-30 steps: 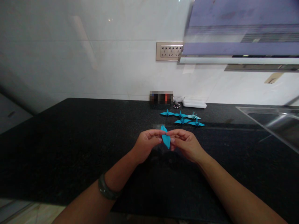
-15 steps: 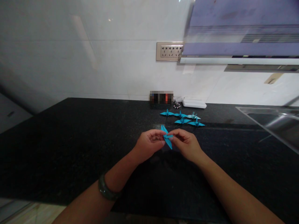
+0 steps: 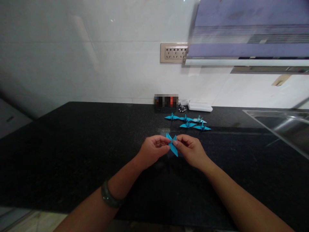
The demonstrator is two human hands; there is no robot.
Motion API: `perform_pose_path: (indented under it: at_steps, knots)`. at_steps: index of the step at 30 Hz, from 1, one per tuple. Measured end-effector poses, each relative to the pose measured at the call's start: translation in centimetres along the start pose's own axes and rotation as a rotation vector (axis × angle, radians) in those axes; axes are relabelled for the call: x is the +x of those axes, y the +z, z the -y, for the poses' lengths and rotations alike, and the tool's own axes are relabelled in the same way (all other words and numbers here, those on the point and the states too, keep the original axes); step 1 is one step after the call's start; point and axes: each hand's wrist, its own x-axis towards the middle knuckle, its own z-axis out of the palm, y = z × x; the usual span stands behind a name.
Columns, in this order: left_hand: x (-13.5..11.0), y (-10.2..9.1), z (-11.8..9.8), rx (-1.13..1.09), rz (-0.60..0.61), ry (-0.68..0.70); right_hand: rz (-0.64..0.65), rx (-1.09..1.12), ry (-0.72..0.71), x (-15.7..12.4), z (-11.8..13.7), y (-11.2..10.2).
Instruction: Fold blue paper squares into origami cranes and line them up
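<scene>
A blue folded-paper crane (image 3: 173, 150) is held above the dark countertop, its pointed wings spread toward and away from me. My left hand (image 3: 154, 147) pinches it from the left side. From the right, my right hand (image 3: 190, 146) grips it between thumb and fingers, near a narrow upright point. Part of the fold is hidden behind my fingertips. Beyond my hands several finished paper cranes (image 3: 188, 124) stand close together in two rows; most are blue, and one (image 3: 199, 120) is paler.
Against the tiled wall sit a blurred-out box (image 3: 166, 102), a small beaded item (image 3: 182, 109) and a white oblong object (image 3: 200, 106). A metal sink (image 3: 287, 125) is set into the black countertop (image 3: 72, 145) at right. A wall socket panel (image 3: 174, 53) is above.
My right thumb has come up over the paper's near side, and the narrow point beside it now stands more upright. The crane's wings sit slightly lower in view.
</scene>
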Motion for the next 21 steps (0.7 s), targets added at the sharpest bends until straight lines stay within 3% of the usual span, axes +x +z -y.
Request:
perform_pose_path:
  at_steps: [4, 13, 21]
  knots:
    - [0.04, -0.06, 0.16, 0.013, 0.0, -0.015, 0.02, 0.074, 0.07, -0.04, -0.11, 0.34]
    - [0.25, -0.21, 0.42, 0.067, -0.096, -0.014, 0.061, 0.08, 0.077, -0.05, 0.42, 0.46]
    - [0.19, 0.19, 0.49, 0.074, -0.169, -0.003, -0.006, 0.028, 0.092, -0.07, 0.29, 0.75]
